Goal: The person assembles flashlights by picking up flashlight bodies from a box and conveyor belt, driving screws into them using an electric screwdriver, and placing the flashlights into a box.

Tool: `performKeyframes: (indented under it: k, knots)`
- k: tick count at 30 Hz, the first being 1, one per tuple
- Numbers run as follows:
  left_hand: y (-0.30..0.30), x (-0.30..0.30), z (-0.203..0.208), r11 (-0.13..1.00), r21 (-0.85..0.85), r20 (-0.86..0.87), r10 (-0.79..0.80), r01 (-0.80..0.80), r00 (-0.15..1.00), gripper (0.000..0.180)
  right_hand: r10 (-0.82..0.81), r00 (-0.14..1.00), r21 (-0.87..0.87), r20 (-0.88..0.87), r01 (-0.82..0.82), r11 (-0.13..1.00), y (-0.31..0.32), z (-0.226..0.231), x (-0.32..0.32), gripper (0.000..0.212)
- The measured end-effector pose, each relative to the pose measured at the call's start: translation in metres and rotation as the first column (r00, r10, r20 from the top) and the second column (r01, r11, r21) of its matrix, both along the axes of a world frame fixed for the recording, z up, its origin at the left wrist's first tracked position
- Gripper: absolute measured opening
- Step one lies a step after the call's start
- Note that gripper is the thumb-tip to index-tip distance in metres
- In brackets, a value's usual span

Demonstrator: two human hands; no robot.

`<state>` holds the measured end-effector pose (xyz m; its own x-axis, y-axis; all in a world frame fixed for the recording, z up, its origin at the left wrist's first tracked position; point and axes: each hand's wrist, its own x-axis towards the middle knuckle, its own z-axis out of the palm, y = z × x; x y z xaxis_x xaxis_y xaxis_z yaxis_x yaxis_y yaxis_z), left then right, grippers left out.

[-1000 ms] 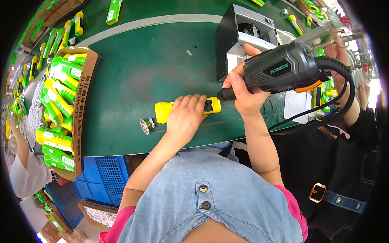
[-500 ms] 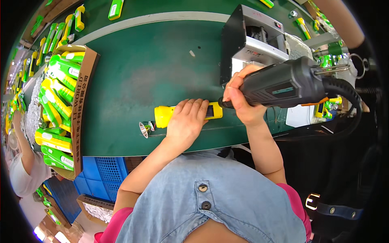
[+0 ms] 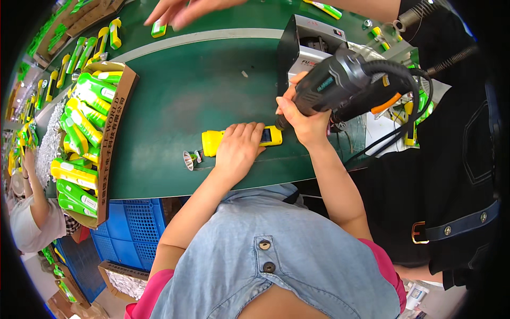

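We are cupping our left hand (image 3: 237, 151), fingers together, over the yellow flashlight (image 3: 212, 143), which is lying on the green table (image 3: 175, 80) at our dial's centre. Our right hand (image 3: 305, 122) is gripping the black power tool (image 3: 325, 85), its nose (image 3: 280, 123) pointing at the flashlight's three-o'clock end; whether they are touching, we cannot tell. A reflector (image 3: 188, 160) is lying near eight o'clock, a carton (image 3: 120, 122) is standing at nine, a boxy machine (image 3: 287, 47) is sitting at one, and another person's hand (image 3: 199, 8) is hovering at eleven.

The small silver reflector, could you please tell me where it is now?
In the head view, the silver reflector lies on the green table, left of centre, below-left of the yellow flashlight.
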<state>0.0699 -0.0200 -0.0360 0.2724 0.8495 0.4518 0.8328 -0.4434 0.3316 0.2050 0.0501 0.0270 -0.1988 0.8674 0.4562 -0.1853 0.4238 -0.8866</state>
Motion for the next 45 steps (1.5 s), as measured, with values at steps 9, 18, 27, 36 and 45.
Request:
performKeyframes:
  k: [9, 18, 27, 36, 45]
  knots:
    - [-0.001, -0.001, 0.001, 1.000, 0.003, -0.020, -0.003, 0.003, 1.000, 0.053, -0.248, 0.937, 0.344, -0.245, 0.324, 0.881, 0.012, 0.089, 0.042, 0.044]
    - [0.001, 0.000, 0.002, 0.997, -0.077, -0.023, 0.004, -0.006, 1.000, 0.055, -0.400, 0.908, 0.319, -0.122, 0.418, 0.851, 0.036, 0.067, 0.040, 0.041]
    - [0.001, 0.000, 0.003, 0.997, -0.079, -0.008, 0.003, -0.004, 1.000, 0.055, -0.380, 0.921, 0.250, -0.090, 0.390, 0.887, 0.043, 0.055, 0.038, 0.042]
    - [0.000, -0.001, 0.003, 0.999, -0.054, -0.016, 0.002, -0.003, 1.000, 0.056, -0.334, 0.941, 0.222, -0.046, 0.336, 0.915, 0.050, 0.056, 0.043, 0.043]
    - [0.001, -0.002, 0.003, 0.999, -0.046, 0.001, 0.012, -0.012, 1.000, 0.053, -0.191, 0.980, 0.142, -0.063, 0.198, 0.970, -0.015, 0.049, 0.021, 0.051]
